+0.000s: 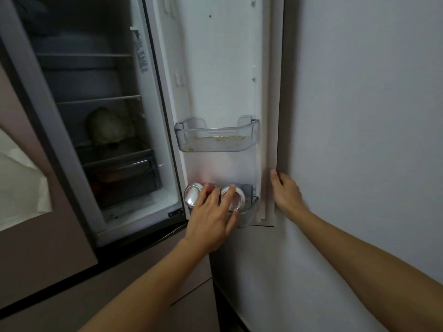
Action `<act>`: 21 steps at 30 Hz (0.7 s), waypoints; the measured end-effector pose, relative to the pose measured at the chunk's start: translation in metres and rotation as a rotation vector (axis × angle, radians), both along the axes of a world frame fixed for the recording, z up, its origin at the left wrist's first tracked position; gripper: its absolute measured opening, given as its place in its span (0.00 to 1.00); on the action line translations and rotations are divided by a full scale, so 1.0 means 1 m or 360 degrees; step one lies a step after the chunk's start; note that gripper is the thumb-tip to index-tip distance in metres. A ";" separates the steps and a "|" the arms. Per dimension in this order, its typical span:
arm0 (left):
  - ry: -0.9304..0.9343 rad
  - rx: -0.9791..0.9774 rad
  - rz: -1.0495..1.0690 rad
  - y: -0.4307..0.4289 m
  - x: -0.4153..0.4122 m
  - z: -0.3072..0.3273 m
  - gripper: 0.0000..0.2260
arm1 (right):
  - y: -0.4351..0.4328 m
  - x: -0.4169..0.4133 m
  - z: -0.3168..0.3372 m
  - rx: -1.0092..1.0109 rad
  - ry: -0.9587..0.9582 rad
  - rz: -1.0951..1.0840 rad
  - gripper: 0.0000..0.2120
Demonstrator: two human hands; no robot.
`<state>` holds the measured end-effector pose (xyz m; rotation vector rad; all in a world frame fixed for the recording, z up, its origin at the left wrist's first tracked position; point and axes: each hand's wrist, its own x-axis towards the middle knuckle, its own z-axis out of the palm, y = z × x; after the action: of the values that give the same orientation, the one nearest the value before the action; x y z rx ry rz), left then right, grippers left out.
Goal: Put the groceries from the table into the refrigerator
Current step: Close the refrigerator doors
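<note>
At the open refrigerator (96, 75): two silver-topped cans (192, 197), two clear door bins (215, 140), one cabbage (105, 127) on a shelf (100, 99) — and two bare hands (211, 221).

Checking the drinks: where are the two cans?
Head view, low centre: one can and the other can stand side by side in the lowest door bin, under the left hand.
</note>
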<state>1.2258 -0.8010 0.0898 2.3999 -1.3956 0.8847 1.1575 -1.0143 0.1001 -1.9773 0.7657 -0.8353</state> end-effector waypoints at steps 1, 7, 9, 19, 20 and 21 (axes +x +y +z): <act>0.0005 0.0008 -0.0003 0.006 -0.001 0.000 0.25 | 0.005 -0.004 -0.002 -0.0041 0.0006 -0.0004 0.26; 0.0078 -0.0048 0.0007 0.058 -0.009 -0.002 0.25 | 0.053 -0.036 -0.009 -0.0229 -0.0044 -0.0088 0.24; 0.0232 -0.0119 0.0023 0.078 -0.013 -0.003 0.25 | 0.076 -0.047 -0.011 -0.0196 -0.0102 -0.0066 0.28; 0.0387 -0.0209 0.0102 0.175 -0.009 -0.003 0.27 | 0.161 -0.065 0.006 -0.0338 -0.0408 0.0043 0.27; 0.0386 -0.0216 0.0124 0.182 -0.007 -0.003 0.26 | 0.165 -0.062 0.010 -0.0363 -0.0418 0.0063 0.25; 0.0392 -0.0224 0.0149 0.188 -0.005 -0.003 0.25 | 0.168 -0.057 0.013 -0.0398 -0.0418 0.0088 0.23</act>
<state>1.2203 -0.6134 0.0863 2.3872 -1.1022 0.6563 1.1001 -0.8465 0.1130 -2.0393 0.4701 -1.1760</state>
